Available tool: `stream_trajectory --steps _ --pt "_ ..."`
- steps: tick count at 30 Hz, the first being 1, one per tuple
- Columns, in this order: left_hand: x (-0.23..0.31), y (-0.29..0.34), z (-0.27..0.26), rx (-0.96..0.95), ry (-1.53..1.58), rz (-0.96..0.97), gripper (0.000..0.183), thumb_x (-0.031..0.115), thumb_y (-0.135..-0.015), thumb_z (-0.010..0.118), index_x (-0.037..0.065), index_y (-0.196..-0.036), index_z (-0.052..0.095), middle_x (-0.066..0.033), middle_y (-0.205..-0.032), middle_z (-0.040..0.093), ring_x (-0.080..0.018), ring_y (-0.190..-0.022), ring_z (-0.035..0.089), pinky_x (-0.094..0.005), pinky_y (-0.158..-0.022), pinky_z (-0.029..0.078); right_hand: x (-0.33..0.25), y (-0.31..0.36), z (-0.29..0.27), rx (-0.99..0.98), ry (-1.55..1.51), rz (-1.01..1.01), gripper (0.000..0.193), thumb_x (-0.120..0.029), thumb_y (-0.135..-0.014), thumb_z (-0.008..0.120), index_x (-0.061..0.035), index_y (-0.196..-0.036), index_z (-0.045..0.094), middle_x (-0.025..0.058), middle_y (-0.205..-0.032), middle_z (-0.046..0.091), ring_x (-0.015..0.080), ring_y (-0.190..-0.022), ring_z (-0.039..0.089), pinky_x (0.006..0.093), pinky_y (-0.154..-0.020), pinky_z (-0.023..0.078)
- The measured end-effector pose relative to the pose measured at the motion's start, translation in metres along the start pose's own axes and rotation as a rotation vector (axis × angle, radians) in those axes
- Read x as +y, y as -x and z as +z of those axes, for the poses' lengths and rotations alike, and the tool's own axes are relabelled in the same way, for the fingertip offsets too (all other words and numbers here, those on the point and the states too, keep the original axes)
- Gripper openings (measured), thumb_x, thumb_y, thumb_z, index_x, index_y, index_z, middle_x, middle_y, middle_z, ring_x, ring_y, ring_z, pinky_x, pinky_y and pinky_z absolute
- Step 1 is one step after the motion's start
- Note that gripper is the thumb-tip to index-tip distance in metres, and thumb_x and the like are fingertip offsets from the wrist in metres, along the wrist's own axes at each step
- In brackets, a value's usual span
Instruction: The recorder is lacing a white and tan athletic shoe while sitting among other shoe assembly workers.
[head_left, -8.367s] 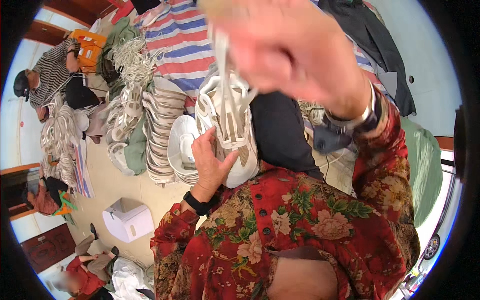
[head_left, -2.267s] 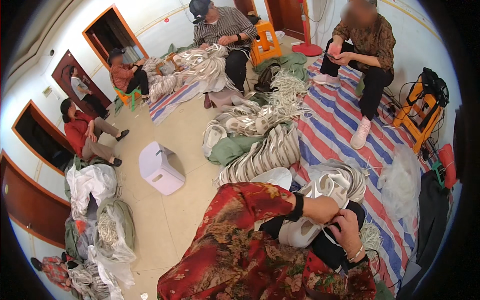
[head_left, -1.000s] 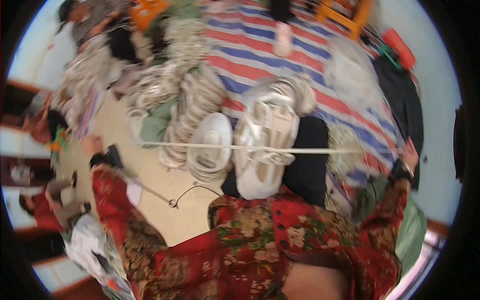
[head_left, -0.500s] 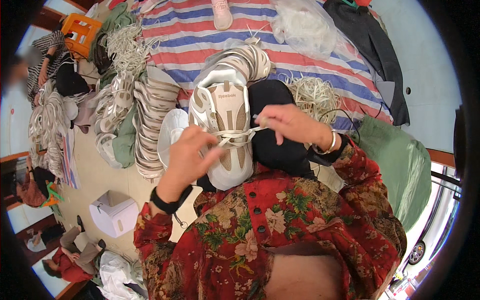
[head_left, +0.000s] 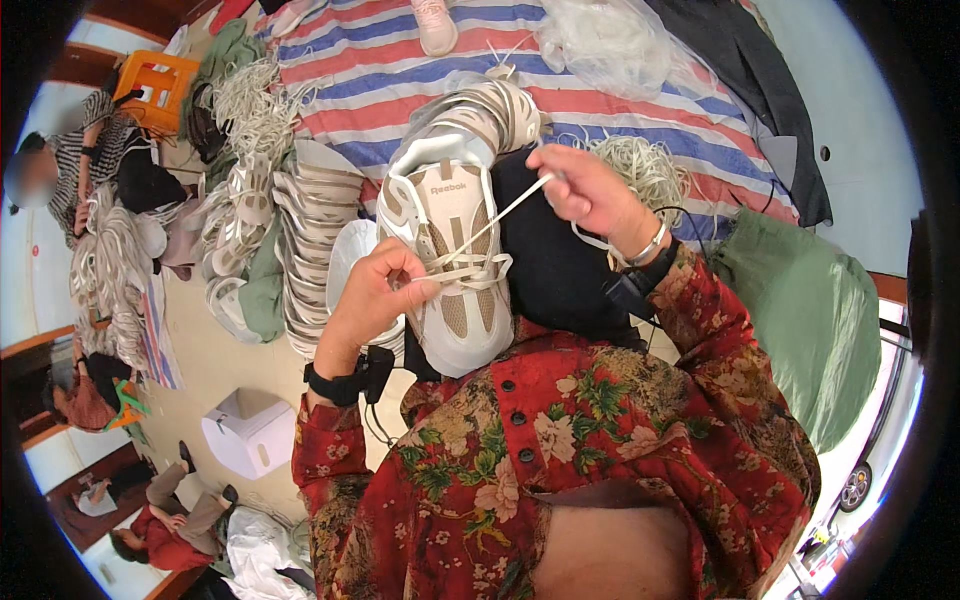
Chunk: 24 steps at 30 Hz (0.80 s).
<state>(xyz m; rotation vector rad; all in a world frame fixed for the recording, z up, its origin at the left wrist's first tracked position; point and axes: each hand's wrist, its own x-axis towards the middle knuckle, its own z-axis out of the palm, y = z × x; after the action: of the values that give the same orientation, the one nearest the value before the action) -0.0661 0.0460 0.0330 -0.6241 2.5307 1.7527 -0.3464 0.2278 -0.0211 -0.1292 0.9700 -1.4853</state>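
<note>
- 1 beige-and-white shoe upper [head_left: 452, 205] is rested beside the dark-trousered leg [head_left: 535, 235], its toe pointed toward the wearer.
- The lace [head_left: 508, 212] is pinched and drawn taut by the right hand [head_left: 590, 195], fingers curled.
- Near the lower eyelets, lace is pinched by the left hand [head_left: 385, 290], thumb against forefinger.

Matt shoe [head_left: 456, 238] (partly mesh)

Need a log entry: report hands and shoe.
Right hand holding lace straight. Left hand pinching lace. Shoe laced near toe; left hand partly hides it.
</note>
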Motion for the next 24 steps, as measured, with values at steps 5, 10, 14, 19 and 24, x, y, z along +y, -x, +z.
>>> stream_trajectory --steps 5,10,14,19,24 --pt "-0.009 -0.002 0.022 0.169 -0.051 0.035 0.015 0.004 -0.077 0.073 0.004 -0.087 0.062 -0.002 -0.082 0.05 -0.0135 -0.076 0.051 -0.0274 -0.07 0.044 -0.011 -0.015 -0.055 0.143 -0.302 0.039 0.018 -0.02 -0.101 0.051 -0.006 -0.107 0.061 -0.0021 -0.059 0.047 0.006 -0.038 0.034 0.0213 -0.034 0.026" --pt "-0.021 0.006 0.049 0.581 -0.172 0.095 0.026 -0.003 -0.077 0.068 0.005 -0.101 0.061 -0.0053 -0.089 0.05 -0.0148 -0.075 0.053 -0.0273 -0.069 0.045 -0.026 -0.006 -0.094 0.395 -0.233 -0.174 0.018 -0.02 -0.1 0.054 -0.0051 -0.107 0.061 0.0003 -0.062 0.051 0.0069 -0.039 0.035 0.0213 -0.035 0.027" --pt "-0.029 0.02 0.052 0.629 -0.224 -0.031 0.028 -0.001 -0.077 0.071 0.002 -0.102 0.059 -0.0062 -0.092 0.049 -0.0147 -0.072 0.052 -0.0275 -0.07 0.047 -0.031 0.016 -0.06 0.572 0.684 -0.362 0.024 -0.024 -0.099 0.052 -0.003 -0.107 0.06 0.0063 -0.08 0.068 0.0066 -0.043 0.05 0.0194 -0.038 0.035" --pt "-0.033 0.024 0.05 0.555 -0.082 -0.136 0.017 0.005 -0.085 0.071 0.0 -0.093 0.057 -0.0067 -0.089 0.054 -0.0136 -0.07 0.055 -0.0263 -0.068 0.048 -0.01 0.061 0.025 -0.021 0.605 -0.213 0.024 -0.017 -0.1 0.048 0.0017 -0.101 0.063 0.0148 -0.089 0.072 0.0114 -0.046 0.058 0.023 -0.044 0.046" --pt "-0.031 0.024 0.052 0.584 -0.179 -0.093 0.014 0.007 -0.088 0.07 0.001 -0.09 0.057 -0.0072 -0.087 0.055 -0.0145 -0.07 0.056 -0.0273 -0.067 0.049 0.059 0.056 0.059 -0.318 1.495 -0.689 0.011 -0.01 -0.092 0.054 -0.0008 -0.095 0.057 0.0164 -0.082 0.06 0.0354 -0.067 0.064 0.0412 -0.057 0.052"
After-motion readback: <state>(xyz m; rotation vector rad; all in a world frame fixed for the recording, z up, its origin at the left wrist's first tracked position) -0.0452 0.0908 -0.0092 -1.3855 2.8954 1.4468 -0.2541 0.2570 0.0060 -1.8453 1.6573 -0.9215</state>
